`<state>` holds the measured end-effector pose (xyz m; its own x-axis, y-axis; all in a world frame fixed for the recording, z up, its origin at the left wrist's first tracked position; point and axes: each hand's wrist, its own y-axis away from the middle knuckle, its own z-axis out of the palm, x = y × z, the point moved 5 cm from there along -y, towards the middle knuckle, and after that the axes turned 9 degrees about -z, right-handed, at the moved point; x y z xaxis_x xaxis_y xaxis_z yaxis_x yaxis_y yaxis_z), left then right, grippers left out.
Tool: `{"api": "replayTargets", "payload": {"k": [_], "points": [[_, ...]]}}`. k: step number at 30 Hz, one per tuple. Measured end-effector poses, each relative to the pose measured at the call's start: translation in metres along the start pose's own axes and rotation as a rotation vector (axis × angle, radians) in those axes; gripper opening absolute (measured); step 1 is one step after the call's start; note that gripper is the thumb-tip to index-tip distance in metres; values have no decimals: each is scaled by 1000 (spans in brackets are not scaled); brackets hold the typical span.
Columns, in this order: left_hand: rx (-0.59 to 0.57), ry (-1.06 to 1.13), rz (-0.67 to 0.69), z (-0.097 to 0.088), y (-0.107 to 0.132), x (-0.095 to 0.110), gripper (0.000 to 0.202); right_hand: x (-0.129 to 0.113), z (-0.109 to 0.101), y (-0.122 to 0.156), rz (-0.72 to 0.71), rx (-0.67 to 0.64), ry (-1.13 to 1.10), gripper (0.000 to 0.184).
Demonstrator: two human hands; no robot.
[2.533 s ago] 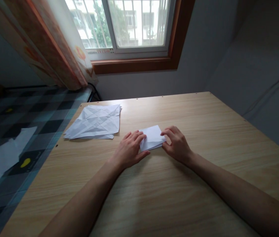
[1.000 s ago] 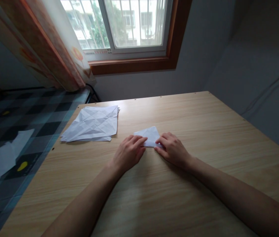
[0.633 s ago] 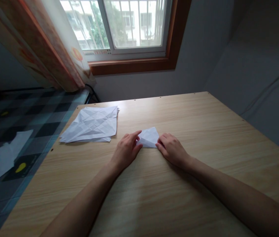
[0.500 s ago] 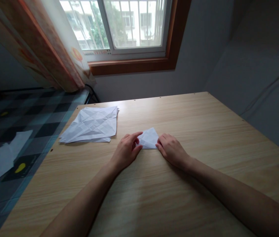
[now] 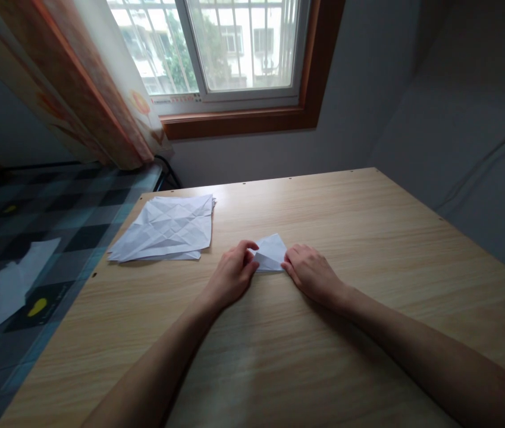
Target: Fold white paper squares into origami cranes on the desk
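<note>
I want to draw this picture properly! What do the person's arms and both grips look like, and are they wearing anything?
The left forearm and right forearm are bare where they show: no sleeve, watch or bracelet. The left grip and right grip are bare human hands, with no gloves and no rings that I can see.

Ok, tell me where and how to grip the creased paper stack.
Probably pinch the creased paper stack by its right edge, top and bottom together, from the right: it lies flat in uneven layers, and that edge faces inward on the table.
</note>
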<state>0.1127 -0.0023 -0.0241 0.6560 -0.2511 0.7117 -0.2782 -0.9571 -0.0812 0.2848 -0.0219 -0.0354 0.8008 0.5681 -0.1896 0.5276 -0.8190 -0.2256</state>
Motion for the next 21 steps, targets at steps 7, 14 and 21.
{"api": "replayTargets", "payload": {"k": [7,14,21], "points": [[38,-81,-17,2,1,4,19,-2,-3,-1,12,-30,39,16],[94,-218,-40,3,4,8,21,0,-1,-1,33,-29,8,15],[179,-468,31,0,9,0,24,-1,-5,2,-35,87,-61,14]]}}
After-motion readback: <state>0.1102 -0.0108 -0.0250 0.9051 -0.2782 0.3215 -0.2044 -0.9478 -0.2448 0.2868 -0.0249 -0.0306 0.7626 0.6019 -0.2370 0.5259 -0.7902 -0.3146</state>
